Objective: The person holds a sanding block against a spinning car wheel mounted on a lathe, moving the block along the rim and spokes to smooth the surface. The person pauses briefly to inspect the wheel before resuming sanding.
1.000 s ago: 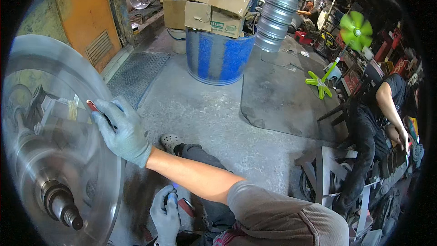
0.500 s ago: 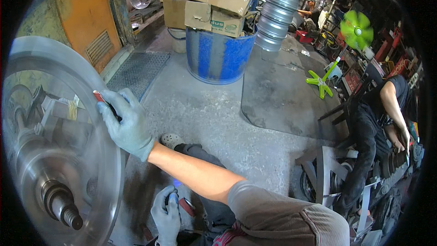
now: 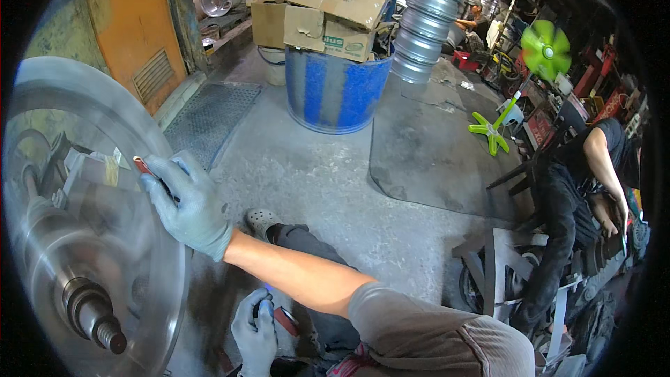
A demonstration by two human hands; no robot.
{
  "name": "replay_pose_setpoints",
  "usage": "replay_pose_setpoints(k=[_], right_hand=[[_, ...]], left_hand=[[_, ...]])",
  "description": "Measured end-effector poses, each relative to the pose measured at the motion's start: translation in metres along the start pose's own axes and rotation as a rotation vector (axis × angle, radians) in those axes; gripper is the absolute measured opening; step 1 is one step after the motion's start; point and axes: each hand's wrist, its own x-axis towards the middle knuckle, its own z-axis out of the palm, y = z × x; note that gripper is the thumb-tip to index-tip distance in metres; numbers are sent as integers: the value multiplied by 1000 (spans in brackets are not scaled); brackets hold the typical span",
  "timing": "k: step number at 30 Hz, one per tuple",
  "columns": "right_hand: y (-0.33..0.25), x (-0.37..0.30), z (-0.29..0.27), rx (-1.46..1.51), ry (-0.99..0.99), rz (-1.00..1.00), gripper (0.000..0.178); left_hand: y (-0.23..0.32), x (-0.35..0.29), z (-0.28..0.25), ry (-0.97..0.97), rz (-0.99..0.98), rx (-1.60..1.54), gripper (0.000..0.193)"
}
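The gloved right hand [image 3: 187,206] pinches a red-brown strip [image 3: 142,165] before the right edge of the blurred wheel [image 3: 77,87] at far left; contact is unclear. Lower down, the left hand [image 3: 254,331] curls beside a dark-red piece [image 3: 285,322]; I cannot tell whether it grips. Beyond, open floor [image 3: 300,185] runs to a blue drum [image 3: 338,94] and a dark mat's edge [image 3: 405,200].
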Motion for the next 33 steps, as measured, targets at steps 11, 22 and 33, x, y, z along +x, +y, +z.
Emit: replay_pose_setpoints(k=[11,22,33], right_hand=[[-8,-7,8,-1,9,-85,31],[-7,-16,15,6,-29,-163,33],[-2,-3,9,21,39,-109,34]], left_hand=[[6,-2,1,1,-52,-29,25],[-4,-2,1,-11,-47,22,25],[-1,-1,4,-20,-49,5,27]])
